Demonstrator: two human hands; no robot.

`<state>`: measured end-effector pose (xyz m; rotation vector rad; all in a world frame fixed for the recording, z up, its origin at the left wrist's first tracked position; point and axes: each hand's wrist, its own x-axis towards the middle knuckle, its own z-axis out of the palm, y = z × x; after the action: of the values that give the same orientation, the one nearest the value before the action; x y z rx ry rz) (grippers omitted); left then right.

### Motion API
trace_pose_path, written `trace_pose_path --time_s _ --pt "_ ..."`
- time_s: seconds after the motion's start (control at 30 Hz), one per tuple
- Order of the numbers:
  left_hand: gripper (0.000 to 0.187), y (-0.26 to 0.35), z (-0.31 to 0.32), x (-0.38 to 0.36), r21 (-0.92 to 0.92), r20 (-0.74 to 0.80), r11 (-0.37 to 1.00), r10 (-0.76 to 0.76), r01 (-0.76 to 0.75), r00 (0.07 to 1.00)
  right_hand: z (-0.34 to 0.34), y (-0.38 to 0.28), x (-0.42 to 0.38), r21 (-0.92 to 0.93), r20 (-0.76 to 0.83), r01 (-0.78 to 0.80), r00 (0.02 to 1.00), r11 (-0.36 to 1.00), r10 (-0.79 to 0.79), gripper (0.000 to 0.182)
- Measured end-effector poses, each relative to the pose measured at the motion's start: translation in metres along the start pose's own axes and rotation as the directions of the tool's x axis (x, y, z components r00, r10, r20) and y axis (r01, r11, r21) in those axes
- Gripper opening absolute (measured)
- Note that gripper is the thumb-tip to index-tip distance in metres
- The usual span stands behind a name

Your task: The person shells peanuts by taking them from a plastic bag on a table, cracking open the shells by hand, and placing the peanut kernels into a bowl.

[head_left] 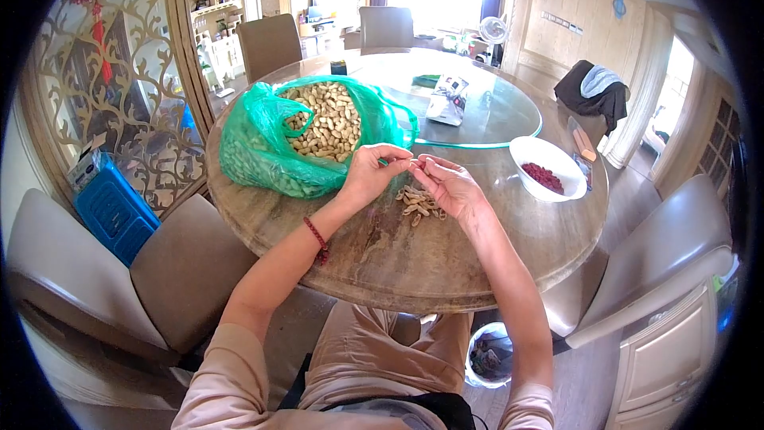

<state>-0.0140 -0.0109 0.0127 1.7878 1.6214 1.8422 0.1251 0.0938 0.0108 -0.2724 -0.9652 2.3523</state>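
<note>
My left hand (371, 177) and my right hand (447, 183) meet over the round table (382, 271), fingertips pinched together. Between them is a small pale-pink piece that looks like a peanut, mostly covered by the fingers. Just below my right hand lies a small pile of empty peanut shells (418, 204). Left of my hands, a green plastic bag (270, 175) stands open, filled with unshelled peanuts (328, 118). To the right is a white bowl (535, 151) with reddish shelled peanuts (543, 177) in it. A dark red bead bracelet (317, 237) circles my left wrist.
A glass turntable (493, 115) covers the table's far part, carrying a silver-and-black pouch (448, 100) and a small dark box (339, 68). Chairs stand on the left (191, 271) and right (660, 255). A lined waste bin (489, 354) is on the floor by my right leg.
</note>
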Motion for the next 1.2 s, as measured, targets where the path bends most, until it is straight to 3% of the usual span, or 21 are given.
trace_pose_path --time_s 0.1,0.4,0.6,0.67,0.77,1.0,1.1,1.17,1.2 --pt "0.013 0.005 0.0 -0.001 0.012 -0.003 1.0 -0.003 0.003 1.0 -0.002 0.0 0.003 -0.043 -0.049 0.004 0.999 0.999 -0.006 0.021" --pt "0.012 -0.005 0.0 0.001 -0.073 -0.026 0.997 -0.031 0.029 0.999 0.001 -0.005 -0.001 0.05 0.038 -0.044 0.998 0.998 0.042 0.021" --pt "0.011 0.001 0.003 -0.001 -0.018 0.0 0.999 0.04 -0.04 0.999 0.001 -0.002 -0.004 -0.095 0.002 0.053 0.999 0.994 -0.053 0.019" --pt "0.012 0.005 0.003 -0.003 0.077 0.068 0.996 0.036 -0.041 0.997 0.003 -0.002 -0.007 -0.28 -0.037 0.127 0.989 0.952 -0.143 0.021" --pt "0.013 0.006 0.004 -0.003 0.114 0.066 0.993 0.024 -0.032 0.997 0.003 -0.001 -0.007 -0.368 -0.005 0.17 0.983 0.914 -0.185 0.021" --pt "0.016 0.003 0.006 -0.005 0.092 0.073 0.996 0.007 -0.014 0.997 0.002 0.001 -0.006 -0.421 -0.061 0.143 0.981 0.896 -0.185 0.024" --pt "0.018 0.004 0.006 -0.006 0.083 0.094 0.996 -0.026 0.018 0.995 0.005 0.003 -0.008 -0.523 -0.04 0.161 0.976 0.837 -0.213 0.02" --pt "0.019 0.002 0.007 -0.007 0.073 0.135 0.995 -0.071 0.061 0.988 0.013 0.002 -0.014 -0.875 -0.027 0.157 0.929 0.458 -0.37 0.017" --pt "0.019 0.001 0.007 -0.007 0.072 0.133 0.995 -0.074 0.065 0.988 0.013 0.002 -0.014 -0.876 -0.028 0.154 0.93 0.458 -0.366 0.017"
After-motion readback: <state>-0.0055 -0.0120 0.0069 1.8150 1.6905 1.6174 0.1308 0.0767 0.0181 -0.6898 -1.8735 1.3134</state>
